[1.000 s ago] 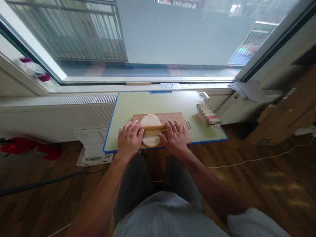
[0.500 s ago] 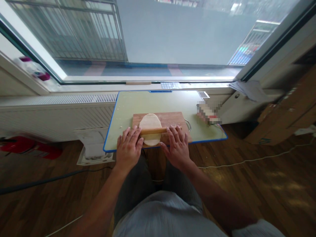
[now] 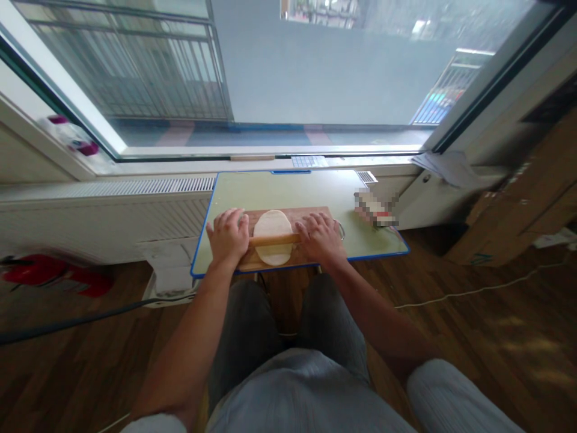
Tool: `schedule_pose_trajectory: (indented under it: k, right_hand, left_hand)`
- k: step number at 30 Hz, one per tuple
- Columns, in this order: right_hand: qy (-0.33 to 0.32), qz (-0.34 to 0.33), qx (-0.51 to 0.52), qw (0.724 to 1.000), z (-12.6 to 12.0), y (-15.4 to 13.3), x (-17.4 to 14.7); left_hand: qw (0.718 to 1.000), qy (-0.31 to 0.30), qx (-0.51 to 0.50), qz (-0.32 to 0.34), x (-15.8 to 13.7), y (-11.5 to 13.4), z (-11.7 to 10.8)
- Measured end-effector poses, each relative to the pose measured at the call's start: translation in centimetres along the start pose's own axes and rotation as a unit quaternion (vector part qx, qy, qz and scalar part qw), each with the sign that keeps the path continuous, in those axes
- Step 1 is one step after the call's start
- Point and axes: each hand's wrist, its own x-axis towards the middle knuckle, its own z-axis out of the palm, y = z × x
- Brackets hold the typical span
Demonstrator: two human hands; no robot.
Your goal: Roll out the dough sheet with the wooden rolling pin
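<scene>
Dough [image 3: 271, 224], flattened to a pale oval, lies on a wooden board [image 3: 301, 258] at the middle stretch of the tabletop's [image 3: 288, 191] front edge, a little left of the board's centre. Across it, roughly parallel to that edge, rests a wooden rolling pin [image 3: 273, 240], with dough showing on both its far and near sides. The person's left hand [image 3: 229, 233] lies over the pin's left end, its grip wide and flat, fingers stretched toward the tabletop's back edge. The right hand [image 3: 319, 236] covers the other end in much the same way, fingers laid forward over the wood; how firmly either one presses, one cannot tell. Just beyond the right hand, a metal handle [image 3: 341, 230] stands at the board's right end. Near the tabletop's right edge sits an object [image 3: 376, 209] blurred by pixelation.
</scene>
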Motion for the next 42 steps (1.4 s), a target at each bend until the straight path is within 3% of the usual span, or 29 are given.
schedule_pose_trajectory:
  k: [12, 18, 26, 42]
  right_hand:
    - [-0.017, -0.027, -0.036, 0.999, 0.6, 0.4, 2.9]
    - [-0.036, 0.008, -0.041, 0.998, 0.1, -0.3, 0.7]
    - [0.007, 0.02, -0.031, 0.999, 1.3, -0.1, -1.5]
    - [0.111, -0.026, 0.026, 0.993, 3.0, 1.2, -6.0]
  left_hand:
    - [0.991, -0.121, 0.048, -0.026, 3.0, 0.2, 0.5]
    - [0.994, -0.1, 0.05, -0.003, 1.1, -0.1, 0.3]
    - [0.996, -0.062, 0.049, 0.044, -1.3, -0.9, 0.3]
    - [0.994, -0.01, 0.01, 0.105, -4.5, -2.3, 0.4]
